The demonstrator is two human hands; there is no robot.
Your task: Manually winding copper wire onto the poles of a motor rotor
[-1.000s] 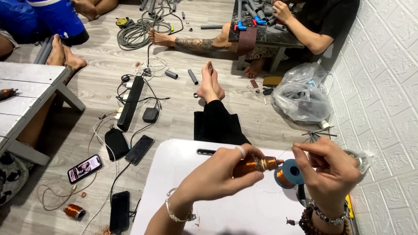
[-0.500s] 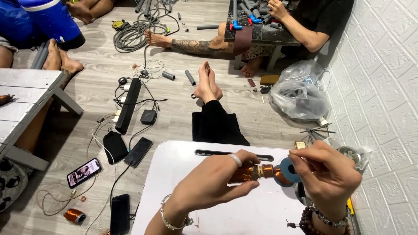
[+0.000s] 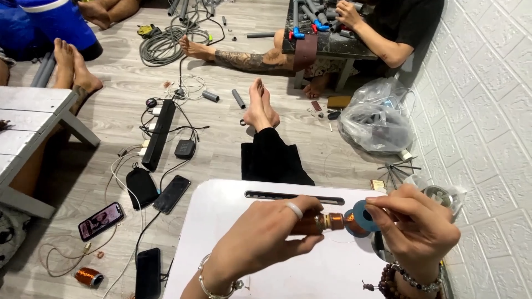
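Observation:
My left hand [image 3: 266,235] grips a small copper-wound coil [image 3: 331,221] above a white lap table [image 3: 221,221]. A ring sits on one finger and a bracelet on the wrist. My right hand [image 3: 418,230] pinches a blue disc-shaped spool [image 3: 361,217] at the coil's right end, so the two hands meet over the table's right half. A bead bracelet circles the right wrist. My legs in black trousers stretch out past the table's far edge.
On the wooden floor at left lie a black power strip [image 3: 159,133], several phones [image 3: 172,194], cables and a copper wire spool [image 3: 88,276]. A clear plastic bag [image 3: 377,119] sits by the white wall. Another person [image 3: 388,33] works at a dark low table; a white bench [image 3: 33,133] stands left.
Both hands have stayed together on the coil and blue spool, shifting slightly lower and left over the table. The view has tilted a little.

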